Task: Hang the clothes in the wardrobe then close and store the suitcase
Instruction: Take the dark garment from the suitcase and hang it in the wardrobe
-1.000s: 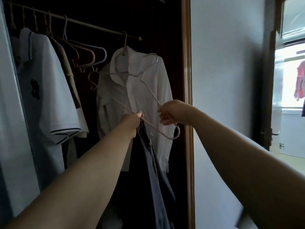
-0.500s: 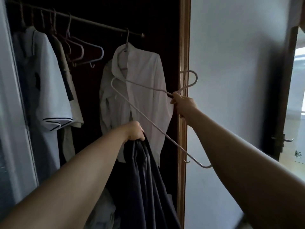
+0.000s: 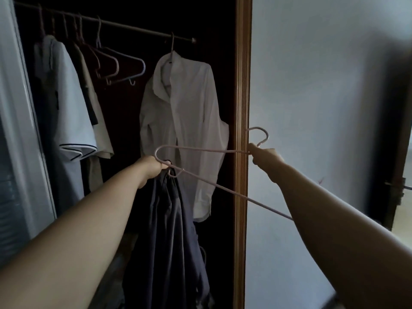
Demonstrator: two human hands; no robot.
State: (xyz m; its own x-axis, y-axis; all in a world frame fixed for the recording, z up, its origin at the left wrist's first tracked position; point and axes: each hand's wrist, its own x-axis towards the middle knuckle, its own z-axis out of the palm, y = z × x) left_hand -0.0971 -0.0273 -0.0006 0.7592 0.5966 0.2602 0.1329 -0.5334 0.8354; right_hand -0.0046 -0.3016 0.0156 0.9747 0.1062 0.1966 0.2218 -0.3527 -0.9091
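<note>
Wardrobe (image 3: 243, 85) open beside pale wall (image 3: 323, 85); left grip (image 3: 153, 167) clutches dark garment (image 3: 169, 230), right grip (image 3: 263, 157) clasps hanger (image 3: 200, 149).

The hanger (image 3: 200, 149) is pale pink; the garment (image 3: 169, 230) is plain dark navy-grey. The shirt (image 3: 189, 121) is plain white. The polo shirt (image 3: 66, 121) is white with dark stripes along its sleeve hem. The wardrobe frame (image 3: 243, 85) is brown wood, the wall (image 3: 323, 85) pale blue-grey
</note>
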